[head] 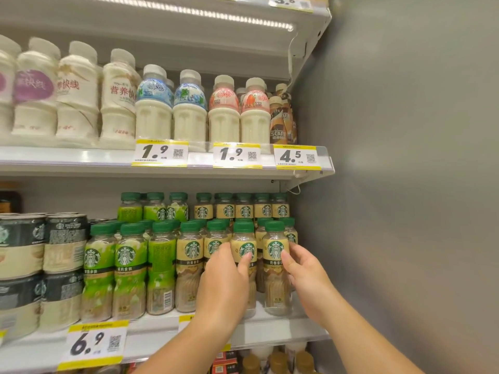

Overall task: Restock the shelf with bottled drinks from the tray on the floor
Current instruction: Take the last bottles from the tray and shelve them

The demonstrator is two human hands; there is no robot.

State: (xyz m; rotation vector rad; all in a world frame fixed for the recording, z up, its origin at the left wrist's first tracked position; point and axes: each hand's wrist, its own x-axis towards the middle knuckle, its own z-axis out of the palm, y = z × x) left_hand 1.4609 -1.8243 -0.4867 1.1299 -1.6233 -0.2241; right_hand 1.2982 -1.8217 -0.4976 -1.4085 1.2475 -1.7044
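Two bottles were in our grip at once; our left hand point(225, 279) curled round the left bottle point(243, 240), thumb across its label, and our right hand point(306, 276) held the right bottle point(275, 238) between thumb and fingers; both appeared to stand upright at the front edge of the shelf point(270, 336), the right one near the grey side wall point(391, 184); the tray on the floor was out of view; more cream-label bottles point(189, 249) crowded just beside and behind; we judged the risk lay in pushing back; too hard a shove could topple the rows behind, and a bottle released too near the lip could tip off.
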